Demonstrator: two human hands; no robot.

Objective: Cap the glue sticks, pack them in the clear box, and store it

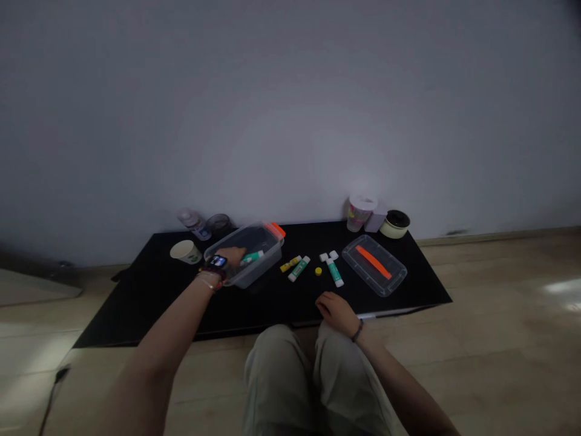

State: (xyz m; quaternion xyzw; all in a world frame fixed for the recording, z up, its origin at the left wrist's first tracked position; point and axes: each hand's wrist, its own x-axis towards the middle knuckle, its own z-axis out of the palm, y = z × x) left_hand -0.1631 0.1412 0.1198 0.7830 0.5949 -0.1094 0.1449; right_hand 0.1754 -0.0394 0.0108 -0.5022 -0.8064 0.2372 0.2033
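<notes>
My left hand (232, 257) reaches down into a clear plastic box (247, 280) with orange clips. Its fingers are closed at one end of a green and white glue stick (252, 258); the box wall blurs the fingertips. My right hand (336, 311) rests at the table's front edge above my knee, fingers curled with nothing seen in them. Between the hands lie a yellow glue stick (290, 264), a green glue stick (299, 269) and another green one (335, 274). Near these are a yellow cap (318, 271) and white caps (333, 255).
The box's clear lid (394, 280) with an orange handle lies at the right. A paper cup (186, 252), a bottle (195, 224) and a dark round container (219, 224) stand left. A lidded cup (359, 213) and a cream pot (394, 225) stand by the wall.
</notes>
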